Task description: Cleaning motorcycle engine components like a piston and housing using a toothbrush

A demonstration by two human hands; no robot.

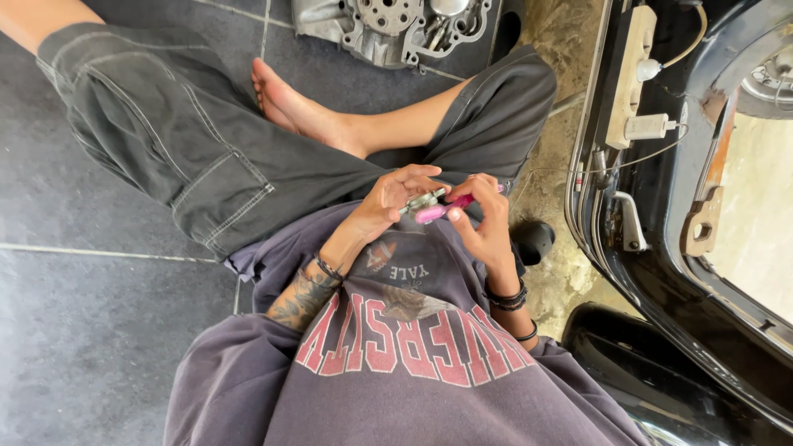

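Left hand (388,202): pinched a small metal part (424,201), at nine o'clock.
Right hand (483,216): clamped a pink-handled tool (438,211).
Handling: part probably light, stiff; best gripped by its edges.

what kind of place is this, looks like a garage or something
Probably an informal home repair spot for motorbikes or scooters. A metal engine casing lies on the grey tiled floor, black vehicle bodywork with exposed cables stands at the side, and a power strip rests on it.

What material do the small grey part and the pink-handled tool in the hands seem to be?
Small grey part in the left hand: likely bare metal, dull silvery shine. Pink-handled tool in the right hand: handle probably glossy plastic, bright and translucent-looking.
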